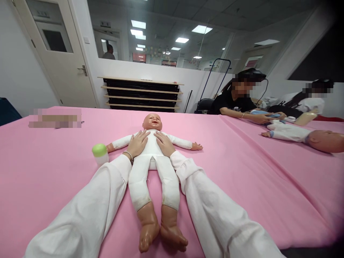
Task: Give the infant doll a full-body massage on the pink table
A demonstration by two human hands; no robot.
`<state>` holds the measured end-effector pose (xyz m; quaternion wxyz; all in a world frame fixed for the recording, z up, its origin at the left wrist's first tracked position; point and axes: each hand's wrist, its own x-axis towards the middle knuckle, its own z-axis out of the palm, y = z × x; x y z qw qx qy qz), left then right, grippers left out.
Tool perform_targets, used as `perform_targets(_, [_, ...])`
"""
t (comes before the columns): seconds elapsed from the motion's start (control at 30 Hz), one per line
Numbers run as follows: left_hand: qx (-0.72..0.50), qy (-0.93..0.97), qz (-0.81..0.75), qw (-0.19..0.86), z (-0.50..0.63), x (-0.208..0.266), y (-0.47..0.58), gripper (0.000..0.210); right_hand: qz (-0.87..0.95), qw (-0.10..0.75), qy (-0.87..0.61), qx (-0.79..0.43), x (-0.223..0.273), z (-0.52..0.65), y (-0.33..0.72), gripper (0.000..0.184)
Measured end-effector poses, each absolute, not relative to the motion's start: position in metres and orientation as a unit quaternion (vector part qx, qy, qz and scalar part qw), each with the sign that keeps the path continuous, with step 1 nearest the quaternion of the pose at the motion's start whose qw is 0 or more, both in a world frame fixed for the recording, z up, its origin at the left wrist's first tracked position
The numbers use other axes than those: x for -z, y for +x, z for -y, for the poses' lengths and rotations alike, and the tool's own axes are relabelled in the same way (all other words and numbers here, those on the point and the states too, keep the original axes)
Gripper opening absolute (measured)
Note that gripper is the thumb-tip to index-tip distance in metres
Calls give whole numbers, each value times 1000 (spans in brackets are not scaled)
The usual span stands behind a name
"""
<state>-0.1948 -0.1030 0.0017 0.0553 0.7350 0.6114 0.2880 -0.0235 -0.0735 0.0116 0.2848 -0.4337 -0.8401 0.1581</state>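
A baby doll (152, 163) with a white cloth body lies on its back on the pink-covered table (231, 186), head away from me and feet toward me. Its arms are spread out to both sides. My left hand (138, 142) rests flat on the left side of the doll's chest, fingers stretched out. On the right side of the chest lies my right hand (164, 143), also flat with fingers extended. Both hands hold nothing. A small white jar with a green lid (100, 154) stands beside the doll's hand on the left, near my left wrist.
At the far left of the table is a blurred-out item (55, 120). On the right, a person in black (236, 100) handles blue cloth near another doll (309, 136); a second person in white (303, 102) sits beyond. A low shelf (141, 93) stands behind the table.
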Motion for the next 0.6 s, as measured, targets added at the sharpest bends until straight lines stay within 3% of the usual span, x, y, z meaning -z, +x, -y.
perform_targets(0.17, [-265,705,-658,-1,101,2,-205,47,803,291,-500,-146,-1,60,-11,47])
perform_targets(0.37, [-258,636,-722,-85,104,6,-213,45,776,248,-578,-40,0,59,7,43])
perform_targets(0.6, [-260,568,-763,-164,103,14,-220,38,716,281,-636,57,4,58,17,40])
